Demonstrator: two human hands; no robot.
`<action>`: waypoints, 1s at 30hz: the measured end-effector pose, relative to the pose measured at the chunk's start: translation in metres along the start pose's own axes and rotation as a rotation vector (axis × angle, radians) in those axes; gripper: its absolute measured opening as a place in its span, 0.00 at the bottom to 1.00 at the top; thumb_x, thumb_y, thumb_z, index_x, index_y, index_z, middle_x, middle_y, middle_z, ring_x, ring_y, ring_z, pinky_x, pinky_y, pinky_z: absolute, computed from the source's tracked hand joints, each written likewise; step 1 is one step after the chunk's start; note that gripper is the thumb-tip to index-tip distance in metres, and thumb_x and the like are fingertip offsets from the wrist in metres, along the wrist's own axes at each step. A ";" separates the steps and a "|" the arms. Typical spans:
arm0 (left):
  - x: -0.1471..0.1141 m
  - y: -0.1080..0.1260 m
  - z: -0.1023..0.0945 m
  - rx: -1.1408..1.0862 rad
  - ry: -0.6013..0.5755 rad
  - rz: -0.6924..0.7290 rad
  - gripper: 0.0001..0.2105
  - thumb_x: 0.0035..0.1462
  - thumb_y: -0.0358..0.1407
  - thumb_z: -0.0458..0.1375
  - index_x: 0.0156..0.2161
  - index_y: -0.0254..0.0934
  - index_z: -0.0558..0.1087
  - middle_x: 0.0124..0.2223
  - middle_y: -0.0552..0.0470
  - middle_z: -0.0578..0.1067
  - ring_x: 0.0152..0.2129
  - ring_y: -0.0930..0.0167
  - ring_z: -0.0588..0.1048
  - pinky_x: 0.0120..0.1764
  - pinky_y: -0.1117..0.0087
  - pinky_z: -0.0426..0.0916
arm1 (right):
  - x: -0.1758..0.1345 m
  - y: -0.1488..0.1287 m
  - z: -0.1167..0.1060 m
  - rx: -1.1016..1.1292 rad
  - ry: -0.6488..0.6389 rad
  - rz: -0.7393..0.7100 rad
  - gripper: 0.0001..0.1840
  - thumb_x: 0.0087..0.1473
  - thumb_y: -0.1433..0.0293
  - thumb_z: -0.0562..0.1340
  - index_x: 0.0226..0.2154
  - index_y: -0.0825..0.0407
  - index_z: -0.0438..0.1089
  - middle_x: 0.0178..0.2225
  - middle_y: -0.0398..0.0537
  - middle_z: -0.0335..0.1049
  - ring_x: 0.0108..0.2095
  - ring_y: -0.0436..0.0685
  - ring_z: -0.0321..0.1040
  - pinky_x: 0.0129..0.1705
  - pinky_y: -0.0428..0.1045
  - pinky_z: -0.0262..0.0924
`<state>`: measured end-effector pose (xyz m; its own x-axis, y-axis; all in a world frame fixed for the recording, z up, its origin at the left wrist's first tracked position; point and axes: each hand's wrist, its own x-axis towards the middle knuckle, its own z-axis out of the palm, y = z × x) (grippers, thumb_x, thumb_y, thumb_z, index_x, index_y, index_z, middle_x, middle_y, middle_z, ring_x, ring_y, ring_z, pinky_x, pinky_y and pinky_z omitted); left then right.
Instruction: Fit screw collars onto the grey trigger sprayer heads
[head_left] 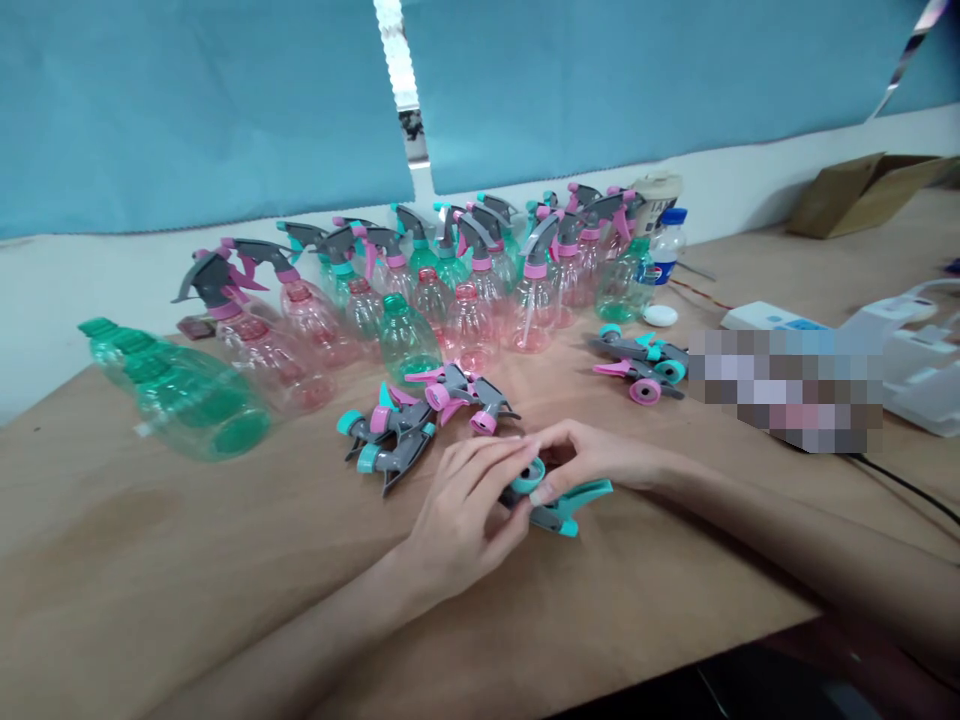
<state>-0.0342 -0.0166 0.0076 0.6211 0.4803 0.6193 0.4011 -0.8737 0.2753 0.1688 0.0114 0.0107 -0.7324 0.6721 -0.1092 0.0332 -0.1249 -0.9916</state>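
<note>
Both of my hands meet over a grey and teal trigger spray head (559, 512) near the front of the table. Its teal collar faces up between my fingers, and its trigger points right. My left hand (472, 495) wraps the collar's left side with bent fingers. From the right, my right hand (577, 460) pinches the collar between thumb and fingers. Just beyond my left hand lie loose spray heads (401, 430) with teal and pink collars. More loose spray heads (645, 365) rest to the right. No bottle is in either hand.
Behind stand several pink and green spray bottles (532, 310), many with heads fitted. Green bottles (187, 400) lean together at left. A blue-capped bottle (670, 245), a white cap (660, 316), a white device (776, 318), white plastic holder (915, 350) and cardboard box (855, 195) stand right.
</note>
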 end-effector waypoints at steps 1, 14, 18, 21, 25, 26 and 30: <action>0.000 0.000 0.000 -0.010 -0.011 0.020 0.19 0.56 0.27 0.55 0.53 0.36 0.63 0.50 0.44 0.72 0.47 0.64 0.69 0.48 0.59 0.65 | -0.001 -0.001 0.000 -0.014 -0.017 0.016 0.15 0.43 0.70 0.69 0.38 0.53 0.73 0.32 0.40 0.72 0.32 0.48 0.67 0.37 0.45 0.62; -0.003 -0.003 0.003 0.015 0.074 -0.349 0.14 0.58 0.34 0.57 0.49 0.41 0.66 0.43 0.50 0.64 0.38 0.68 0.69 0.38 0.65 0.71 | -0.001 0.006 -0.003 -0.133 0.759 -0.327 0.16 0.53 0.56 0.60 0.37 0.51 0.71 0.40 0.50 0.73 0.43 0.57 0.69 0.48 0.54 0.62; -0.001 -0.005 0.001 -0.059 0.054 -0.489 0.10 0.58 0.36 0.58 0.45 0.41 0.68 0.41 0.51 0.63 0.32 0.72 0.69 0.31 0.71 0.69 | -0.007 0.006 0.011 -0.656 0.843 -0.504 0.11 0.50 0.62 0.65 0.34 0.51 0.70 0.36 0.47 0.72 0.39 0.56 0.69 0.44 0.53 0.62; 0.001 -0.005 0.000 -0.105 0.080 -0.521 0.11 0.56 0.38 0.60 0.44 0.40 0.68 0.41 0.52 0.65 0.33 0.72 0.70 0.32 0.71 0.69 | -0.006 0.010 0.025 -0.801 0.665 -0.543 0.13 0.50 0.63 0.66 0.38 0.51 0.69 0.36 0.48 0.70 0.38 0.55 0.68 0.41 0.51 0.64; 0.003 -0.005 0.000 -0.165 0.093 -0.519 0.12 0.55 0.38 0.61 0.44 0.40 0.68 0.41 0.51 0.67 0.34 0.71 0.71 0.31 0.71 0.70 | -0.001 0.018 0.032 -0.763 0.566 -0.471 0.19 0.48 0.63 0.66 0.43 0.51 0.66 0.39 0.48 0.66 0.33 0.52 0.67 0.35 0.49 0.66; 0.003 -0.004 0.000 -0.198 0.090 -0.509 0.12 0.55 0.38 0.61 0.44 0.40 0.68 0.41 0.51 0.68 0.33 0.71 0.71 0.30 0.72 0.70 | 0.000 0.019 0.031 -0.743 0.559 -0.452 0.19 0.49 0.63 0.66 0.43 0.51 0.66 0.40 0.48 0.65 0.33 0.51 0.66 0.34 0.49 0.66; 0.002 -0.003 0.001 -0.278 0.061 -0.426 0.12 0.55 0.38 0.61 0.43 0.39 0.68 0.39 0.51 0.71 0.31 0.72 0.72 0.32 0.71 0.72 | -0.001 0.018 0.029 -0.718 0.530 -0.432 0.12 0.51 0.67 0.64 0.41 0.51 0.67 0.40 0.49 0.64 0.37 0.53 0.66 0.34 0.48 0.66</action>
<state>-0.0332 -0.0131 0.0070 0.3977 0.8002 0.4490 0.4109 -0.5929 0.6926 0.1505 -0.0129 -0.0047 -0.3857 0.8170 0.4287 0.3674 0.5623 -0.7409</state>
